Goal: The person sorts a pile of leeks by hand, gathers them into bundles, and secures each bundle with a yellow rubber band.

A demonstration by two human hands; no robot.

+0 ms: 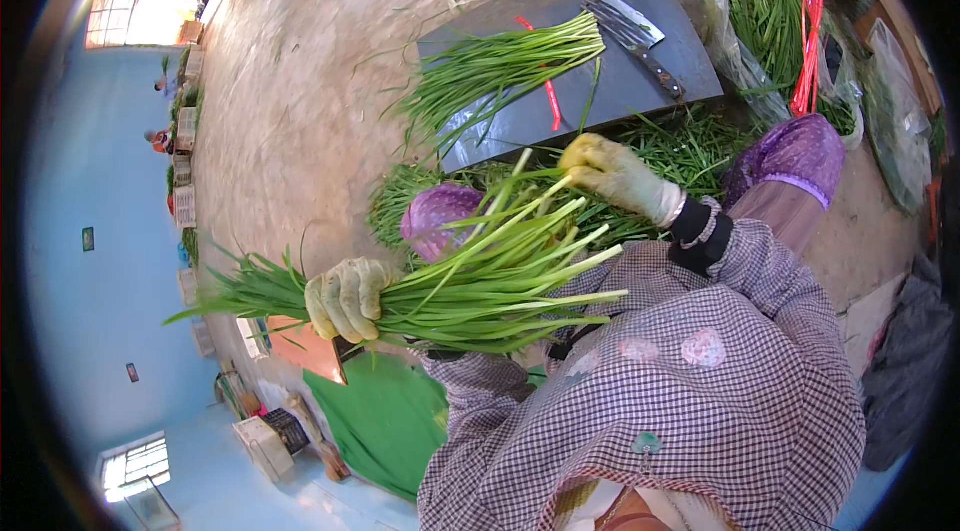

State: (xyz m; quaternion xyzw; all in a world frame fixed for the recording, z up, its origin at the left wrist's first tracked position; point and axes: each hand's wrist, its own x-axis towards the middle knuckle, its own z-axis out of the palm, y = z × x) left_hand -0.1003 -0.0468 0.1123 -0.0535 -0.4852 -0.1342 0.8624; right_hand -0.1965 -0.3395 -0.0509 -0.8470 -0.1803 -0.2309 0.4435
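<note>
My left hand (350, 298), in a pale, stained glove, is wrapped round a loose bunch of garlic chives (470, 301). Their pale cut ends fan out to the right and the leafy tips hang to the left. Up and to the right of the bunch, my right hand (615, 174) has its gloved fingers pinched together on a chive stalk; its fingertips are partly hidden. Beyond the hands, a second chive bundle (510, 66) lies on a dark board (640, 96), with a red tie (552, 103) under it. A cleaver (630, 26) with a dark handle rests beside its cut ends.
Loose chives (680, 156) are heaped below the board, between my purple-covered knees. A plastic bag of chives (765, 21) stands at the right, with red ties (808, 51) hanging at its front. Green cloth (385, 421) lies at lower left. Crates (186, 166) line the blue wall.
</note>
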